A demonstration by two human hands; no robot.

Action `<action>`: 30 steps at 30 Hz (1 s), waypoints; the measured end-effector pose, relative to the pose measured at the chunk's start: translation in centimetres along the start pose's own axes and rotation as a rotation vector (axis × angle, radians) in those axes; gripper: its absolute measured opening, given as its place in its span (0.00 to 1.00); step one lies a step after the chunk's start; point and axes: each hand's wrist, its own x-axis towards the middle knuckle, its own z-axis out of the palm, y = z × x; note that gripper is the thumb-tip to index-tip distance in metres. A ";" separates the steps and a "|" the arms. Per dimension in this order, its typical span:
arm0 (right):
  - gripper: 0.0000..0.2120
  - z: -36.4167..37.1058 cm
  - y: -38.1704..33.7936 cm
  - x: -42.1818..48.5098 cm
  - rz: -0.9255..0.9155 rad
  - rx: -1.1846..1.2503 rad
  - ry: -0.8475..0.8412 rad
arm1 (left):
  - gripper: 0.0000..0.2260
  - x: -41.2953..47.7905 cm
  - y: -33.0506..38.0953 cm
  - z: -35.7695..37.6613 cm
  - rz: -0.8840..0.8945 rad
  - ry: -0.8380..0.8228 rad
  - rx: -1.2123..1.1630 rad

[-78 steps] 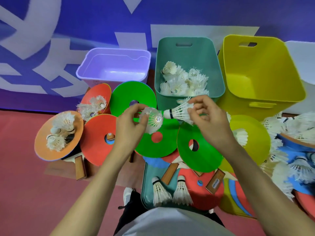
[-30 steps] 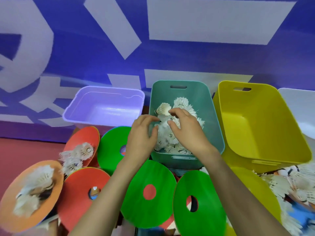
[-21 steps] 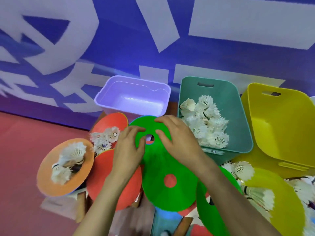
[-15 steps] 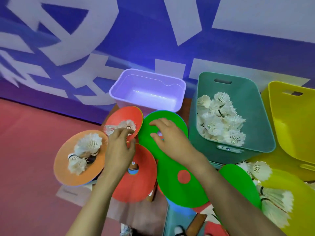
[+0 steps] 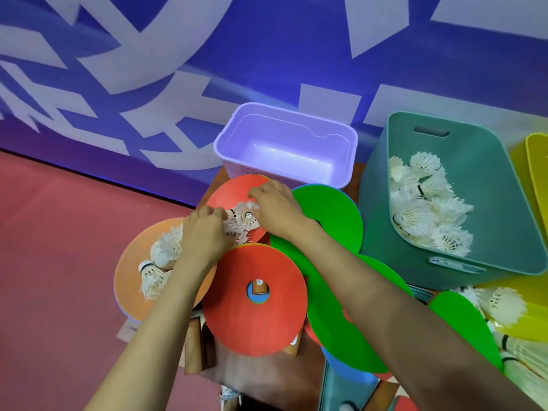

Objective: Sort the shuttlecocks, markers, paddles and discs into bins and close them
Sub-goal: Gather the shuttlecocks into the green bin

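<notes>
The left hand (image 5: 204,234) and right hand (image 5: 277,212) curl their fingers (image 5: 215,213) round loose shuttlecocks (image 5: 246,218) on the red disc (image 5: 234,189), probably gathering them for the teal bin (image 5: 486,179) at three o'clock.

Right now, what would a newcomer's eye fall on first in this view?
The left hand and right hand grip a clump of shuttlecocks on the far red disc, centre frame. At right, the teal bin holds a white heap of shuttlecocks; the lilac bin behind the hands shows nothing inside. A large red disc, green discs and an orange disc overlap in front.
</notes>
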 end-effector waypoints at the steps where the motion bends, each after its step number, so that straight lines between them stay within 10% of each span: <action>1: 0.19 0.2 -0.1 0.3 0.018 -0.026 -0.025 | 0.19 0.3 -0.1 0.2 -0.005 -0.007 0.029; 30: 0.11 -2.0 1.1 -3.5 0.210 0.220 0.333 | 0.20 1.2 1.6 1.8 -0.021 0.056 -0.296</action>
